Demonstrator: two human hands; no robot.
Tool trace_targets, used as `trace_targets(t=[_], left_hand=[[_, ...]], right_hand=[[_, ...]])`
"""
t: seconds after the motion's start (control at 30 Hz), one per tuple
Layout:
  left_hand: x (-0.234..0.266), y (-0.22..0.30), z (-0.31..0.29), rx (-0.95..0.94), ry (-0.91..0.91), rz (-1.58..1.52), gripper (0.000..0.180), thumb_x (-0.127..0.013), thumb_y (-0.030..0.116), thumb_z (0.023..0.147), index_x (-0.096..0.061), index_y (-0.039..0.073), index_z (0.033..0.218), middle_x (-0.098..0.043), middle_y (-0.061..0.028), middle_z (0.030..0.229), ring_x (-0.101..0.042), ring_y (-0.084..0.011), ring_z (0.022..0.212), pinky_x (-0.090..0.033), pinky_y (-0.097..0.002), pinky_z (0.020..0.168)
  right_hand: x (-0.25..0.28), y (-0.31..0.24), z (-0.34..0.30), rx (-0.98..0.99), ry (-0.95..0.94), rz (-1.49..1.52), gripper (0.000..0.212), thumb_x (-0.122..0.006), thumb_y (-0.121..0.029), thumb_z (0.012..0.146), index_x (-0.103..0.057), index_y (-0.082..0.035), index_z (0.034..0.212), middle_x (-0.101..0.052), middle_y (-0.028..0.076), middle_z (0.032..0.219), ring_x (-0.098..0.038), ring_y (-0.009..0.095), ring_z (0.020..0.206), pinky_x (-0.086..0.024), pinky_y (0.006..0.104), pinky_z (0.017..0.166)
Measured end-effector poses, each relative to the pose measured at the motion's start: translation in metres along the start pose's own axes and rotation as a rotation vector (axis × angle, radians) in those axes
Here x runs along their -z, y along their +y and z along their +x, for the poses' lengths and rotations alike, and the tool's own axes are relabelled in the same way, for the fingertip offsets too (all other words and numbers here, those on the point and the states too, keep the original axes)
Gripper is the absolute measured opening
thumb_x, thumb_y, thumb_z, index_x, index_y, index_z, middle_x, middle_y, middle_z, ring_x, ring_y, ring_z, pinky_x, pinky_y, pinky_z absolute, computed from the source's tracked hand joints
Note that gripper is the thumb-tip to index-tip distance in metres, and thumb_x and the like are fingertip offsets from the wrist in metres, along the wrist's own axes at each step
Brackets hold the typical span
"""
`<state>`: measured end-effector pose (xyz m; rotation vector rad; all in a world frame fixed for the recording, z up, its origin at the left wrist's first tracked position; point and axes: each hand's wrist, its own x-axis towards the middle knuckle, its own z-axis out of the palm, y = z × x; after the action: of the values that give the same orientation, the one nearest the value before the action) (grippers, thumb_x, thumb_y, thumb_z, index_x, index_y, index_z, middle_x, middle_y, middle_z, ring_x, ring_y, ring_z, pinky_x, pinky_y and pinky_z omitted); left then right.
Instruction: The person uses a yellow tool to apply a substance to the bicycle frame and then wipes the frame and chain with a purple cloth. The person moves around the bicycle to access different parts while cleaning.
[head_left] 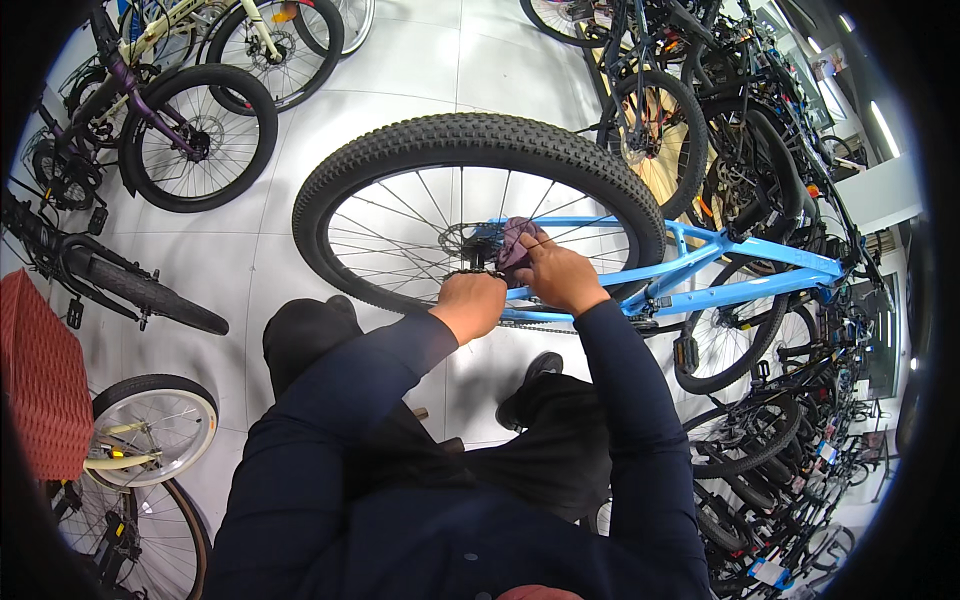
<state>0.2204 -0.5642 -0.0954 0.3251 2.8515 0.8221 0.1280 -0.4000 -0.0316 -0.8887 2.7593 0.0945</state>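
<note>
A light blue bicycle frame (700,290) lies across the space in front of me, its rear wheel (480,135) with a knobby black tyre on the left. My right hand (565,275) pinches a crumpled purple cloth (517,240) against the parts beside the hub. Just left of it, my left hand (472,303) is closed at the near side of the hub; what its fingers grip is hidden. A brake disc (458,238) shows behind the hub, and a chain (545,328) runs along the near side of the frame.
Other bicycles crowd both sides: a purple-forked bicycle (150,105) at far left, a densely packed row (750,420) at right. A red woven basket (40,375) and a cream-rimmed wheel (155,430) stand at near left. White floor tiles (400,60) lie beneath.
</note>
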Motion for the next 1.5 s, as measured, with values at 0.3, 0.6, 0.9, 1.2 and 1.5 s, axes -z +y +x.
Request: trace_targets(t=[0.3, 0.6, 0.9, 1.2, 1.5], left_hand=[[0.003, 0.0, -0.001, -0.025, -0.003, 0.016, 0.019, -0.066, 0.023, 0.095, -0.071, 0.005, 0.092, -0.072, -0.0181, 0.083, -0.071, -0.0388, 0.078, -0.054, -0.0509, 0.069], [0.009, 0.001, -0.002, -0.01, -0.034, -0.008, 0.019, -0.066, 0.023, 0.095, -0.073, 0.005, 0.093, -0.073, -0.0178, 0.085, -0.072, -0.0392, 0.081, -0.055, -0.0508, 0.071], [0.008, -0.002, -0.001, -0.005, -0.062, -0.008, 0.013, -0.067, 0.015, 0.089, -0.074, 0.007, 0.097, -0.074, -0.018, 0.093, -0.072, -0.0378, 0.088, -0.056, -0.0496, 0.076], [0.007, 0.001, -0.002, -0.006, -0.005, -0.004, 0.013, -0.064, 0.01, 0.083, -0.076, 0.006, 0.087, -0.074, -0.0154, 0.087, -0.074, -0.0362, 0.082, -0.058, -0.0457, 0.071], [0.01, 0.003, -0.003, -0.003, -0.036, -0.053, 0.014, -0.066, 0.007, 0.081, -0.072, 0.007, 0.094, -0.073, -0.0157, 0.086, -0.071, -0.038, 0.081, -0.056, -0.0496, 0.073]], right_hand=[[-0.037, 0.016, 0.04, 0.349, -0.007, -0.057, 0.051, -0.067, -0.041, 0.092, -0.063, -0.006, 0.129, -0.065, 0.018, 0.128, -0.06, 0.032, 0.122, -0.052, 0.0424, 0.1], [-0.048, 0.06, 0.063, 0.502, -0.121, -0.016, 0.025, -0.061, -0.022, 0.092, -0.071, -0.006, 0.108, -0.071, 0.015, 0.107, -0.066, 0.031, 0.105, -0.053, 0.0395, 0.09], [0.001, 0.038, 0.044, 0.214, -0.306, 0.518, 0.022, -0.06, -0.02, 0.094, -0.07, -0.002, 0.1, -0.07, 0.014, 0.089, -0.067, 0.03, 0.078, -0.052, 0.0409, 0.073], [0.094, 0.05, -0.039, 0.019, 0.028, 0.352, 0.034, -0.056, 0.002, 0.078, -0.07, 0.003, 0.109, -0.072, 0.024, 0.096, -0.07, 0.035, 0.091, -0.054, 0.0391, 0.085], [0.08, 0.031, -0.063, -0.119, 0.342, 0.405, 0.025, -0.052, 0.001, 0.079, -0.068, 0.003, 0.098, -0.067, 0.03, 0.092, -0.064, 0.049, 0.093, -0.052, 0.0497, 0.082]])
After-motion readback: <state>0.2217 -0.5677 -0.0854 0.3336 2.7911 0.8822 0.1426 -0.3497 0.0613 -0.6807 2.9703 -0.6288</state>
